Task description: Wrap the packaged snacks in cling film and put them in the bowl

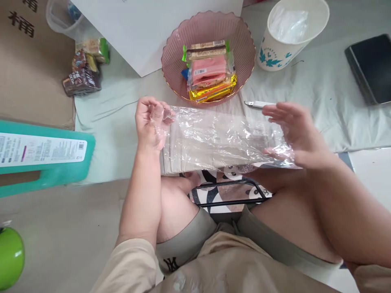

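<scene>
While stretched: plastic wrap (220, 136) (both hands)

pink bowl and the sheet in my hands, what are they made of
Pink bowl: seemingly translucent plastic, possibly glass; ribbed wall, scalloped rim. Sheet: thin clear plastic film, crinkled and glossy, stretched between left hand and right hand.

Head camera, looking steeply down, close

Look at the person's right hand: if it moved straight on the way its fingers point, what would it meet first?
The right hand points left across the clear plastic wrap, so it would probably slide over the wrap toward the left hand gripping the other end. Depth is unclear.
</scene>
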A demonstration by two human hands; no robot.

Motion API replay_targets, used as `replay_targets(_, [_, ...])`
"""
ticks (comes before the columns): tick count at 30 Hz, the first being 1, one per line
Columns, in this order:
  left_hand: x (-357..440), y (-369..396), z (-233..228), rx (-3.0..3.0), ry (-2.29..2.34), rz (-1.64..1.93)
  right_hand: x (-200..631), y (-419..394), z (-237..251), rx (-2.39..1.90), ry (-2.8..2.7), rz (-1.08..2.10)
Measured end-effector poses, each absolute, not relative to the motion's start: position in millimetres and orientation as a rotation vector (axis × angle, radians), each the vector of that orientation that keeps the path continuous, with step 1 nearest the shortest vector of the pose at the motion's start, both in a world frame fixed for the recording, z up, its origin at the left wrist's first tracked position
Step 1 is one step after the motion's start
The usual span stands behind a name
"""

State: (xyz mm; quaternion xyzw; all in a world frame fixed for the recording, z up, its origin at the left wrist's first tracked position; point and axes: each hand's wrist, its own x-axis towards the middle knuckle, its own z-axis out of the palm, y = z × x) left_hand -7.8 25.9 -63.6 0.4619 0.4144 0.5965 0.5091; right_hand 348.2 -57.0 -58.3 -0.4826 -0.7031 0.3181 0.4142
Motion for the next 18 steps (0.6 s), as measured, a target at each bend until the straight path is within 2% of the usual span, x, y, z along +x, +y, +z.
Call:
replay_targets(4, [-10,28,-62,1.047,0.881,1.414,331,-41,-69,-1.25,-1.726,0.793])
replay_targets(10, [-18,30,-73,1.171,1.051,1.264,308,-29,-69,-1.365,-1.446,0.614])
replay_targets(18, [-26,28,-77,1.164,1.104,1.117,313,-22,-76,-1.326,-1.365,0.676])
